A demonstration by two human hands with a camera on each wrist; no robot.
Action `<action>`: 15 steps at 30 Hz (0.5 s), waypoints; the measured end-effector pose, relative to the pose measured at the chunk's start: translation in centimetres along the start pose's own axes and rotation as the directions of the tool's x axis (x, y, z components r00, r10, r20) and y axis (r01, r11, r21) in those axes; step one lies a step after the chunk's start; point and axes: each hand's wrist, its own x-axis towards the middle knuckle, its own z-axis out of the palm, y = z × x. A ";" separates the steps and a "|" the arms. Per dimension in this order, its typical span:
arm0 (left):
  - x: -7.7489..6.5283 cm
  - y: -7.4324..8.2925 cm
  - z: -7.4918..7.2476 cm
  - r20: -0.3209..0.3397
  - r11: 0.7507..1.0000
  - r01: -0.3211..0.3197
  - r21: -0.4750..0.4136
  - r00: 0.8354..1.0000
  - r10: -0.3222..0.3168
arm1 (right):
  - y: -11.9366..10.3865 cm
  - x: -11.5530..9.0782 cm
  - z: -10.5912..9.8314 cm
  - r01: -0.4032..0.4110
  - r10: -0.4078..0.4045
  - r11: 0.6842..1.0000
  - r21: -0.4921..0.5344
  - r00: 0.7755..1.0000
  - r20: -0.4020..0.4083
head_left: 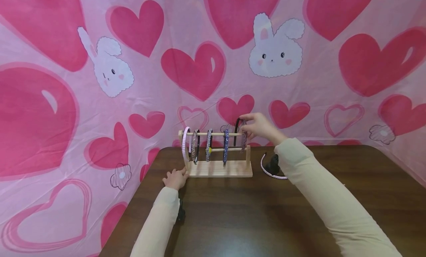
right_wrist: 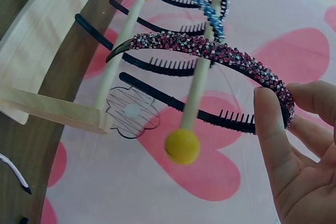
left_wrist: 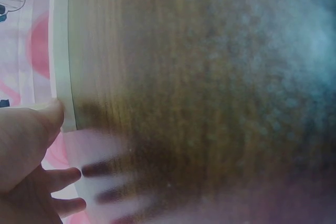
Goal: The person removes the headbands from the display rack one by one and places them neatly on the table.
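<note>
My right hand [head_left: 261, 128] pinches the top of a headband [right_wrist: 231, 59] between thumb and fingers. This headband is black underneath, with small comb teeth, and crusted with pink and clear stones. It straddles the upper rod at the right end of a wooden headband rack [head_left: 219, 169]. At the rack's left end, my left hand [head_left: 175, 179] lies low with its thumb against the base edge and its other fingers spread. Further left on the rods hang a pale pink headband [head_left: 185, 144], a brownish jewelled one [head_left: 194, 146], a silvery one [head_left: 208, 144] and a blue one [head_left: 226, 146].
Right of the rack, a pale headband [head_left: 266, 171] lies on the dark table [head_left: 233, 212] beside a black object [head_left: 273, 164]. Another dark item [head_left: 181, 210] is partly hidden by the left sleeve. Yellow balls [right_wrist: 182, 146] cap the rods. A heart-print cloth [head_left: 193, 72] hangs behind.
</note>
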 end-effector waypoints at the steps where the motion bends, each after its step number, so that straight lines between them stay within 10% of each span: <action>1: 0.0 0.0 0.0 -0.001 1.000 -0.001 0.001 1.000 0.001 | -0.1 0.0 -0.2 -0.003 0.003 1.000 -0.008 1.000 -0.002; 15: -0.1 0.1 0.0 -0.005 1.000 -0.001 0.006 1.000 0.001 | -0.6 -1.0 -2.7 -0.040 0.039 0.999 -0.036 0.998 -0.039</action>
